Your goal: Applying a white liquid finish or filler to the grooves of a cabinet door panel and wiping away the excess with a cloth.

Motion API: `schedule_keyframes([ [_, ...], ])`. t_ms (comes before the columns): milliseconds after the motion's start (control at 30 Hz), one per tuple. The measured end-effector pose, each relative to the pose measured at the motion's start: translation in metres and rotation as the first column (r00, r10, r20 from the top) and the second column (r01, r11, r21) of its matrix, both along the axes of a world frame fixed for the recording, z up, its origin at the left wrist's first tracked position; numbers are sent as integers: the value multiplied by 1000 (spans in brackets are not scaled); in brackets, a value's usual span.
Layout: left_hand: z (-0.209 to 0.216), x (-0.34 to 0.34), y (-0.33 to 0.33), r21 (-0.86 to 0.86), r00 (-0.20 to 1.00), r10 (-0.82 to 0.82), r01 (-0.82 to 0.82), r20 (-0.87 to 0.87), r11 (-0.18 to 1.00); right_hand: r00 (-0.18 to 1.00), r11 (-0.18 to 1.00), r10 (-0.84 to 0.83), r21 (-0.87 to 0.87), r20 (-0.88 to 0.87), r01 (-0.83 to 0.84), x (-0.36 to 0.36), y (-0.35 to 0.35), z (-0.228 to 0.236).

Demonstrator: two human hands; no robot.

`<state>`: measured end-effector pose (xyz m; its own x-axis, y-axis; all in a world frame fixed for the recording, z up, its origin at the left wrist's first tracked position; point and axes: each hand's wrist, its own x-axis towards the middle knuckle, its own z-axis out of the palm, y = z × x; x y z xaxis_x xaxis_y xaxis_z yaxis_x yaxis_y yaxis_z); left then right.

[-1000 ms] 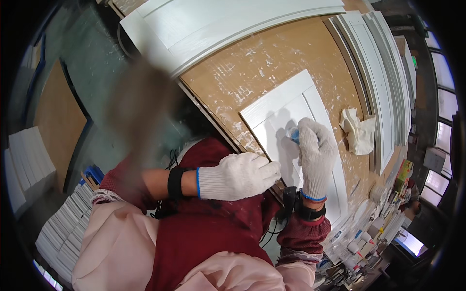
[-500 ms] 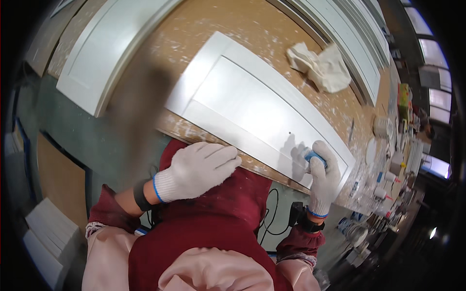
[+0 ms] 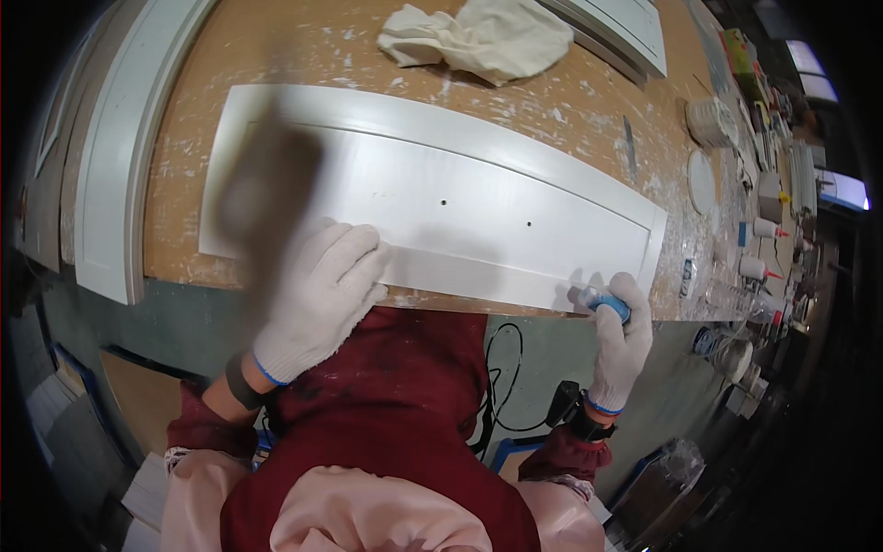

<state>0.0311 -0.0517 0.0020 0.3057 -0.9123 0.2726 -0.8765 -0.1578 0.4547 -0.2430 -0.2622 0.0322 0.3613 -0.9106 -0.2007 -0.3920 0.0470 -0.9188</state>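
A long white panel [image 3: 386, 179], like a cabinet door with a recessed middle and two small dark holes, lies on the workbench in front of me. My left hand [image 3: 322, 294], in a white knitted glove, rests with outstretched fingers at the panel's near edge, left of its middle. Near the right end, my gloved right hand [image 3: 621, 336] pinches a small blue block [image 3: 609, 305] between thumb and fingers at the panel's near edge. What the block is made of is too small to tell. A dark blurred smear covers the panel's left part.
A crumpled cream cloth [image 3: 478, 41] lies beyond the panel on the paint-marked bench [image 3: 359, 60]. More white panels stand at the left [image 3: 124, 156] and far right [image 3: 625, 28]. Tubs [image 3: 708, 121], bottles and a flat scraper [image 3: 629, 147] crowd the right side. A black cable [image 3: 497, 386] hangs below.
My view has turned, so the panel now lies more level across it. My left hand has moved up from before the apron to the panel's near edge. The right hand still holds the blue block.
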Motion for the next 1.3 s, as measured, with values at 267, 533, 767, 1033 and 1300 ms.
schedule_keyframes([
  [267,1,-15,-10,102,999,-40,37,29,994,943,910,-328,-250,51,330,-41,-16,-3],
  [533,-9,-21,-16,98,999,7,-12,43,995,815,745,-571,-352,100,566,-89,-30,-24],
  [767,-19,-16,-15,93,999,4,-8,48,996,797,728,-597,-353,95,587,-93,-31,-33],
  [1033,-27,-14,-15,30,989,-31,27,142,999,789,724,-609,-352,77,593,-102,-26,-47],
  [1300,-21,-12,-18,64,986,-65,56,155,996,820,718,-561,-427,113,550,-104,-29,-70],
])
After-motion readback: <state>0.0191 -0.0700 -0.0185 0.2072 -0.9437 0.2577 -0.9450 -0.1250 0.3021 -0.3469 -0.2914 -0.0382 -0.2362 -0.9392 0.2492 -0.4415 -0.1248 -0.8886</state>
